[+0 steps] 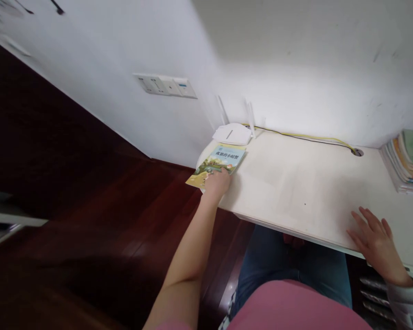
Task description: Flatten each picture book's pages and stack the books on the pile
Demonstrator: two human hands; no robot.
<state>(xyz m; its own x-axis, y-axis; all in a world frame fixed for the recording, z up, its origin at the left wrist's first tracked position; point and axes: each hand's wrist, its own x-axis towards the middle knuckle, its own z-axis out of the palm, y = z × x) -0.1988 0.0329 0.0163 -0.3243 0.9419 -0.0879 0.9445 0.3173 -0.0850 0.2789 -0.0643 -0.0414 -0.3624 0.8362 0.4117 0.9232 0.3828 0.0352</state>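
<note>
Nearest, at the right, one hand (376, 243) in a grey quilted sleeve (408, 302) has its fingers spread wide at the table (278, 183); whose it is, I cannot tell. Farther, the left hand (216, 184) touches the book (220, 160) at the table's left end; whether these fingers grip it, I cannot tell. Just behind stands a white router (233, 134).

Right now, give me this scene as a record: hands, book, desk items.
left_hand: left hand on the cover of 孤独的小螃蟹 storybook; grip unclear
right_hand: right hand open, fingers spread, at desk front edge; contact unclear
book_position: desk's left end, in front of white router
cables: yellow cable, black cable, between router and cable hole
desk_right: book stack
</note>
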